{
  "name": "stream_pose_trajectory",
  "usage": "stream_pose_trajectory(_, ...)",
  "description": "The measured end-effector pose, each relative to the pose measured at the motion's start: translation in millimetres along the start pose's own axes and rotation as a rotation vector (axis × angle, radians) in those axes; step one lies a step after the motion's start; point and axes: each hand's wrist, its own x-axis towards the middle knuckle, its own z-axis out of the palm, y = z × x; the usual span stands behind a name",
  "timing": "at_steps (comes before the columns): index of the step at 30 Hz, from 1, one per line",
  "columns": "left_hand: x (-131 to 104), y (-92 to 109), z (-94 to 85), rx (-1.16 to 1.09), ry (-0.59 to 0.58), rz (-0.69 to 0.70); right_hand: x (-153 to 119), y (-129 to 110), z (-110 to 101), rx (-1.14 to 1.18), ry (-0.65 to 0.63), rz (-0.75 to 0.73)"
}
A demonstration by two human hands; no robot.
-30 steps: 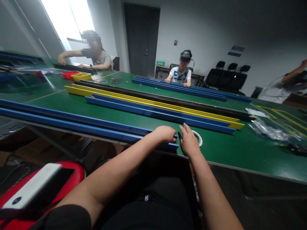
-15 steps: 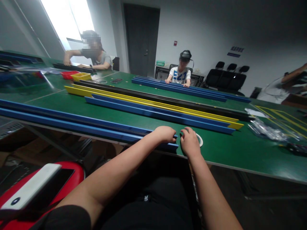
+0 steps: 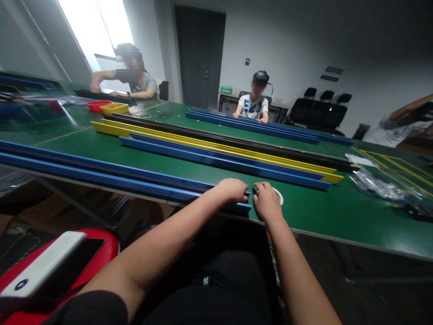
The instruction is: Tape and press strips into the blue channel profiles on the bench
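Note:
A long blue channel-shaped rail (image 3: 145, 185) lies along the near table edge, its right end just in front of me. My left hand (image 3: 234, 189) is bent over that end, fingers curled down onto the rail; the fingertips are partly hidden. Close by on the right, my right hand (image 3: 267, 201) has its fingers curved and its index finger and thumb pointing toward the rail end. A white ring-shaped roll of tape (image 3: 279, 197) shows behind this hand, against its far side; the hand covers part of it, and the lower fingers seem to be around it.
Blue (image 3: 216, 158), yellow (image 3: 216, 144) and black rails (image 3: 189, 129) lie across the green table (image 3: 324, 216). Clear plastic bags (image 3: 377, 183) are at right. Co-workers sit beyond, one by blue rails (image 3: 257, 124). A red stool (image 3: 108, 243) holds a white device (image 3: 43, 264).
My right hand has shifted slightly left, toward the rail end, and the tape roll has shifted with it. The left hand and the blue rail stay in place.

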Motion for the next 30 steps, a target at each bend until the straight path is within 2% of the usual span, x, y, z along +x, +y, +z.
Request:
stream_pose_trajectory(12, 1.5, -1.4, -0.1, 0.001, -0.003, 0.023, -6.0, -13.4, -10.1, -0.179, -0.021, 0.192)
stream_pose_trajectory(19, 1.7, -0.9, 0.8, 0.014, 0.000, 0.012, -8.6, -14.7, -22.1, -0.185, -0.197, 0.106)
stream_pose_trajectory(28, 2.6, -1.6, 2.0, 0.012, 0.002, 0.018, -13.3, 9.1, -34.9, -0.216, -0.323, 0.090)
stream_pose_trajectory(30, 3.1, -1.7, 2.4, 0.011, 0.004, 0.018, -13.8, 11.0, -38.3, -0.225, -0.286, 0.103)
